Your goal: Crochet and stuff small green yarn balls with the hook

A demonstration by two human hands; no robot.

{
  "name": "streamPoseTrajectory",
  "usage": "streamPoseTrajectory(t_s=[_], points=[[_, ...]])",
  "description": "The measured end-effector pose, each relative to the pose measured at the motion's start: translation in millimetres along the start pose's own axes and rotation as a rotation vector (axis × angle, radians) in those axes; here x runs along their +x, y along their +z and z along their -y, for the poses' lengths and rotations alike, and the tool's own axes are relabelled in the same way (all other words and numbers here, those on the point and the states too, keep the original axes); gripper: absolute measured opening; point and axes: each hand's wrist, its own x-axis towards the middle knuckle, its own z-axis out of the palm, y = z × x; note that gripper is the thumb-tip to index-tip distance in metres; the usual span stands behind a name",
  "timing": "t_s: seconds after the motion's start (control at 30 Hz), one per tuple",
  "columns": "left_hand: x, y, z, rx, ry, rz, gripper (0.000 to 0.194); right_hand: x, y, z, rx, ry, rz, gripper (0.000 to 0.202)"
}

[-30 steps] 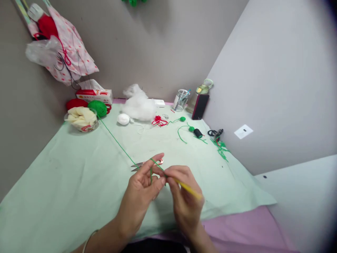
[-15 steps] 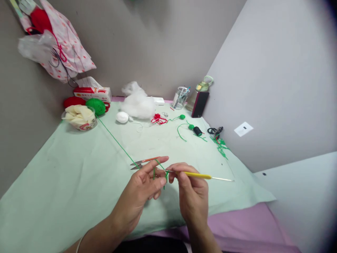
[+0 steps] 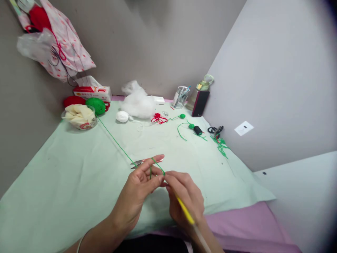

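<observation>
Right hand [image 3: 186, 194] grips hook [image 3: 185, 211], tip hidden. Left hand [image 3: 140, 184] pinches green yarn [image 3: 158, 164] over forefinger; strand runs to ball [image 3: 95, 106], 10 o'clock. Worked bit at fingertips tiny: early stage, I judge, plenty of yarn left. Two small green pieces [image 3: 191, 126] lie apart, 1 o'clock.
</observation>
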Motion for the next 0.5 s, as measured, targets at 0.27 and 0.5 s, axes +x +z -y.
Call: streamPoseTrajectory(t_s=[0.27,0.5], points=[[2,-2.9,-5,-0.139,-0.097,0.003,0.037,7,4,-1,0.518,0.477,-0.186,0.025],[-19,31.5,-2,0.164,0.177,0.213,0.041,19,-22,12,0.82,0.574,-0.209,0.018]])
